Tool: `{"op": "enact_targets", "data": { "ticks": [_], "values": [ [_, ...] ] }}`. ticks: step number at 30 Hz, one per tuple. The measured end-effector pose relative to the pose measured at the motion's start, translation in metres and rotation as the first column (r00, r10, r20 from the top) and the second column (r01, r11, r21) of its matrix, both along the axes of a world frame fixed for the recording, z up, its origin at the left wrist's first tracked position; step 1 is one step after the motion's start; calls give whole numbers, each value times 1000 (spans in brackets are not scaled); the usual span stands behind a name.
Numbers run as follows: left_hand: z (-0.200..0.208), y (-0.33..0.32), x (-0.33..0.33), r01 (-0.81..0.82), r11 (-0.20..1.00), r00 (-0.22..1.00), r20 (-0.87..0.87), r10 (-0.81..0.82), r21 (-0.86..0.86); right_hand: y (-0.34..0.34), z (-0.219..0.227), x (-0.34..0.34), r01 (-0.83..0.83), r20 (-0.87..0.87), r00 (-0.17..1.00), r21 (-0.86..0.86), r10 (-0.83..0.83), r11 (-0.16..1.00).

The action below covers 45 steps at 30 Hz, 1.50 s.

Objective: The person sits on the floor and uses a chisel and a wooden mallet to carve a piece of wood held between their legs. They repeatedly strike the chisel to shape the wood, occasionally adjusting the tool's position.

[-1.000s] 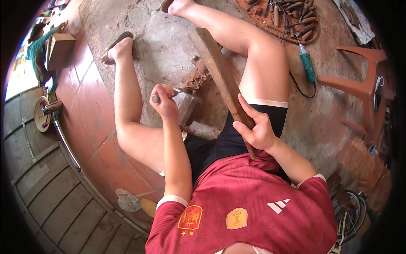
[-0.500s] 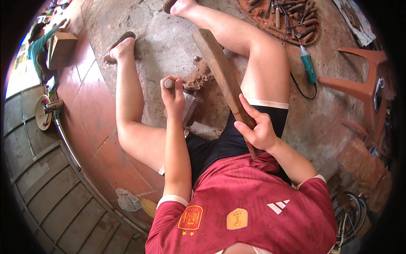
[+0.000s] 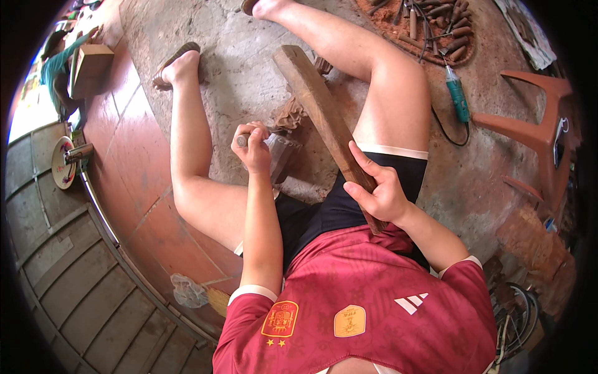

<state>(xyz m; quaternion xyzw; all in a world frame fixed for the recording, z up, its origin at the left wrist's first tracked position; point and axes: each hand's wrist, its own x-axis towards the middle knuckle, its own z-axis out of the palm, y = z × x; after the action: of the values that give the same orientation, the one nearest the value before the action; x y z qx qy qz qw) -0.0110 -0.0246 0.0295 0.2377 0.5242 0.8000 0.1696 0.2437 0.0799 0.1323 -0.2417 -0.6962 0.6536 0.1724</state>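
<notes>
My left hand is closed round the handle of a chisel, its butt end facing left; the tip is hard to make out beside a carved reddish-brown wood piece. That carving rests against a pale block between my legs. In my right hand is a long, thick wooden mallet, gripped near its narrow end. The mallet slants up and left, its broad end beyond the carving, and it covers part of the carving from view.
At the far right a round tray holds several wood-handled tools. A teal power tool with a cord lies below it, beside an orange plastic stool. Another person is by a box at the far left. A plastic bag lies near the left wall.
The chisel's butt end has swung down and left as my left hand turned. The mallet's broad end has shifted slightly left, and the carving's visible part sits a little lower.
</notes>
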Motion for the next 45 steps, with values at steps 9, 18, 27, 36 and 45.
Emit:
{"op": "enact_targets", "data": {
  "ticks": [9,18,27,36,45],
  "values": [
    [-9,1,1,-15,1000,996,-91,15,1,-1,-1,-2,-24,10,1000,-9,24,1000],
    [-15,2,0,-80,990,996,-43,75,-113,4,16,-21,-142,19,990,295,143,945],
    [-38,-1,2,-61,981,988,130,86,-187,6,34,-45,-364,267,929,525,257,769],
    [-46,10,-6,-67,973,985,141,100,-220,22,36,-52,-412,327,908,586,262,697],
    [-38,22,-7,-47,897,992,-126,-10,-439,36,36,-57,-379,271,924,561,269,736]
  ]
}}
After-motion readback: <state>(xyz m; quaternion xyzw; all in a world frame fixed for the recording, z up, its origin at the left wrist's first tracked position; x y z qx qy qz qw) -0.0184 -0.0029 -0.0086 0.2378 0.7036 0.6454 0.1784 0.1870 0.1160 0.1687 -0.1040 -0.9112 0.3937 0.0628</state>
